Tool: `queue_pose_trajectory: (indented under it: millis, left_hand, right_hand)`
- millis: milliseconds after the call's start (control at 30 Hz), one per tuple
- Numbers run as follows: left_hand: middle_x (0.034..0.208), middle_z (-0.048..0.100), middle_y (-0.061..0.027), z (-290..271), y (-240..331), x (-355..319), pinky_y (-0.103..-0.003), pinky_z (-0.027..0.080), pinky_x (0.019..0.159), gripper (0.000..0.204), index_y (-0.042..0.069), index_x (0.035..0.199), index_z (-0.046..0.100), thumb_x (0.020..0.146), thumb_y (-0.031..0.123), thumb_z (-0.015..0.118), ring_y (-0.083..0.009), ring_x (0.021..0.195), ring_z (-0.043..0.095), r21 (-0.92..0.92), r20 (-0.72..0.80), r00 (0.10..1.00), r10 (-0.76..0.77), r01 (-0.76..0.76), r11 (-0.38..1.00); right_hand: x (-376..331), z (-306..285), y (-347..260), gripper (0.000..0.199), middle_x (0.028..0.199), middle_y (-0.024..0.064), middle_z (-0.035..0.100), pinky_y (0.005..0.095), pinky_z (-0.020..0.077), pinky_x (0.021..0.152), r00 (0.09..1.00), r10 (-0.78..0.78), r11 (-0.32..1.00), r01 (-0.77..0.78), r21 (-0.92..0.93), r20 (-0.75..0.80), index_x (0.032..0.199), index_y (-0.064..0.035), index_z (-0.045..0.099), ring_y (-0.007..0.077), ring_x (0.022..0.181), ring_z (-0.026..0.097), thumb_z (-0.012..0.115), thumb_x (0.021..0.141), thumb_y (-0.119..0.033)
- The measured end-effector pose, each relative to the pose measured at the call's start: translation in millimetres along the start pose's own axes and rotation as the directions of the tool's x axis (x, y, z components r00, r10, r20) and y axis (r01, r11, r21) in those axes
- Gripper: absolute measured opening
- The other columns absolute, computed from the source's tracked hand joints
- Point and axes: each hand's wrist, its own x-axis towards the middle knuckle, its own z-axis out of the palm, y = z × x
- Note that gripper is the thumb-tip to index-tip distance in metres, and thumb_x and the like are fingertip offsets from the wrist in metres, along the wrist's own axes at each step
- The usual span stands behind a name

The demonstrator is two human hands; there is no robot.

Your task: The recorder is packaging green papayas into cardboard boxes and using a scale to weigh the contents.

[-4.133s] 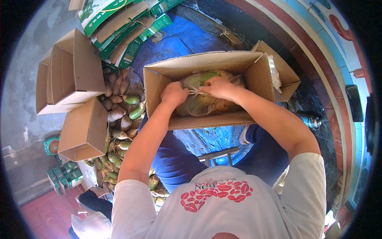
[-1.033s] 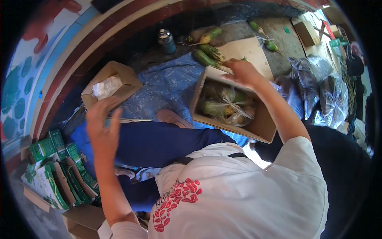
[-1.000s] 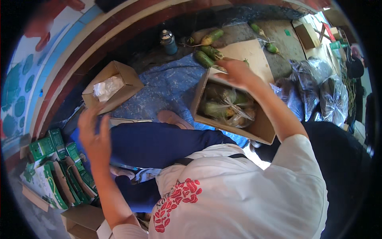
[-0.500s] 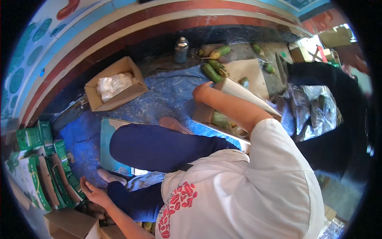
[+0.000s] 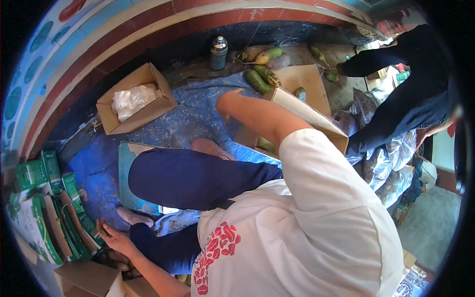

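My right hand (image 5: 227, 102) hangs over the blue tarp, just left of an open cardboard box (image 5: 316, 116). Its fingers show only in part, a finger stands out, and I see nothing held. Inside that box a green radish (image 5: 267, 144) peeks from under my forearm. Lower left, my left hand (image 5: 118, 241) is open with fingers stretched, holding nothing that shows. It is nearest to a row of green-and-white cartons (image 5: 47, 225) and dark roots (image 5: 118, 262). Several large green radishes (image 5: 262, 79) lie beyond the box's far flap.
An open carton with white plastic bags (image 5: 133, 101) stands at the left on the blue tarp (image 5: 198, 104). A metal flask (image 5: 218, 53) is by the wall. Another person in dark clothes (image 5: 410, 84) stands at right near filled plastic bags (image 5: 391, 158). A brown box (image 5: 89, 279) sits lower left.
My right hand has moved left, off the edge of the radish box. The other person has shifted up and away, uncovering more plastic bags. My left hand stays nearly in place.
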Motion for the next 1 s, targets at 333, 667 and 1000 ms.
queue_pose_trajectory:
  millis: [333, 667, 1000]
  left_hand:
    - [0.109, 0.054, -0.0199, -3.7, -16.3, -2.8, -0.037, 0.040, 0.089, 0.038, -0.006, 0.115, 0.047, 0.093, 0.024, 0.037, -0.0298, 0.102, 0.052, 0.075, -0.017, 0.999, -0.037, 0.038, 0.996]
    - [0.107, 0.055, -0.0214, 2.5, -11.7, 5.9, -0.038, 0.041, 0.088, 0.040, -0.006, 0.115, 0.047, 0.093, 0.026, 0.038, -0.0314, 0.101, 0.053, 0.094, 0.014, 0.997, -0.078, 0.076, 0.993]
    - [0.108, 0.055, -0.0202, 16.1, -14.5, 9.0, -0.036, 0.042, 0.087, 0.042, -0.006, 0.115, 0.047, 0.093, 0.028, 0.039, -0.0299, 0.100, 0.054, 0.134, 0.116, 0.993, -0.027, 0.011, 0.991]
  right_hand:
    - [51.8, 69.0, 29.4, 0.070, 0.130, 0.0049, 0.044, 0.0568, 0.0236, 0.098, 0.990, -0.143, 0.980, 0.140, -0.139, -0.010, 0.126, -0.0208, 0.045, 0.0309, 0.119, 0.040, 0.056, 0.070, -0.061]
    - [90.3, 96.8, 68.3, 0.077, 0.131, 0.0065, 0.042, 0.0517, 0.0245, 0.099, 0.986, -0.151, 0.985, 0.157, -0.075, 0.076, 0.127, -0.0185, 0.044, 0.0298, 0.120, 0.039, 0.054, 0.067, -0.066]
    - [86.2, 220.8, 103.6, 0.084, 0.132, 0.0080, 0.041, 0.0467, 0.0254, 0.101, 0.974, -0.160, 0.986, 0.151, 0.068, 0.159, 0.128, -0.0163, 0.043, 0.0286, 0.121, 0.038, 0.052, 0.065, -0.071]
